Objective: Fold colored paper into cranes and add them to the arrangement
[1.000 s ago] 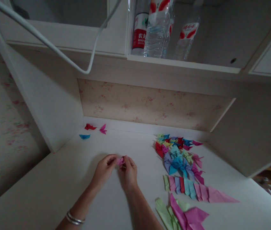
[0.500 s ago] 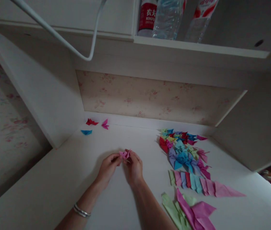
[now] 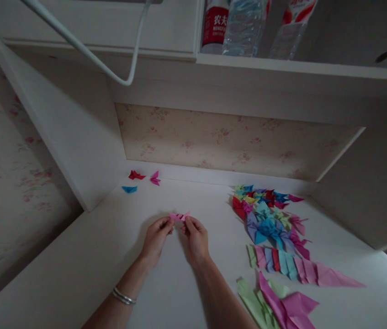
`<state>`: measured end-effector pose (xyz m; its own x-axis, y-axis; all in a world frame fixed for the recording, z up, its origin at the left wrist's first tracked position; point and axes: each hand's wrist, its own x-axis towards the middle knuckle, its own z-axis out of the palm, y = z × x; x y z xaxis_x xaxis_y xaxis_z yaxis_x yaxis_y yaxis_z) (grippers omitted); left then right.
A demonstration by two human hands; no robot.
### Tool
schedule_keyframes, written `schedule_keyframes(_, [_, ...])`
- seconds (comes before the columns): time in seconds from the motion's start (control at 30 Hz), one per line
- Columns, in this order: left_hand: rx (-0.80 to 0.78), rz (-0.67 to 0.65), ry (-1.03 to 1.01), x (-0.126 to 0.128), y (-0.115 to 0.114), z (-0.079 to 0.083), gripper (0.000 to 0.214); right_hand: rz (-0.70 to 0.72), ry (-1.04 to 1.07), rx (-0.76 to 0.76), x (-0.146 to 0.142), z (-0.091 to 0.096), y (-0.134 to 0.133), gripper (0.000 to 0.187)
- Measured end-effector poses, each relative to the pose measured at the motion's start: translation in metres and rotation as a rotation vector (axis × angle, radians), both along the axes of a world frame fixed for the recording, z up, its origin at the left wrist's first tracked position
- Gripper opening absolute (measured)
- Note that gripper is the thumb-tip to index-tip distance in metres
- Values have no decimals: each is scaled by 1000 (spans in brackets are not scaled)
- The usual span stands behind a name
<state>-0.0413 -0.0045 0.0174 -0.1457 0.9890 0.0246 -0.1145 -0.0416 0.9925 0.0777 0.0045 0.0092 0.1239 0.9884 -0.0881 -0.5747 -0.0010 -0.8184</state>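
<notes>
My left hand (image 3: pixel 156 236) and my right hand (image 3: pixel 196 237) sit close together over the white desk (image 3: pixel 76 269). Both pinch the ends of a small pink folded paper piece (image 3: pixel 179 216) held between their fingertips. A silver bracelet (image 3: pixel 124 297) is on my left wrist. To the right of my hands lies a pile of folded coloured paper shapes (image 3: pixel 265 214).
A row of folded paper strips (image 3: pixel 282 265) and larger pink and green pieces (image 3: pixel 275 306) lie at the right front. Red (image 3: pixel 135 175), pink (image 3: pixel 155 178) and blue (image 3: pixel 129 188) folded pieces sit at the back left. Water bottles (image 3: pixel 244 27) stand on the shelf above; a white cable (image 3: pixel 87 52) hangs across.
The pink paper piece has been pulled out wider between my fingertips, and my hands have drawn slightly apart. The view has shifted a little.
</notes>
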Motion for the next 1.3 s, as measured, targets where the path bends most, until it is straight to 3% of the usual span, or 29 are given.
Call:
schedule_keyframes(0.3, [-19,-4,-66,0,4,-6,28,20,29,4,1,0,0,23])
schedule_keyframes(0.7, [-53,-9,-62,0,2,-3,30,25,47,-12,2,-2,1,23])
schedule_keyframes(1.3, [-43,14,-4,6,0,1,45,-11,39,1,2,3,1,20])
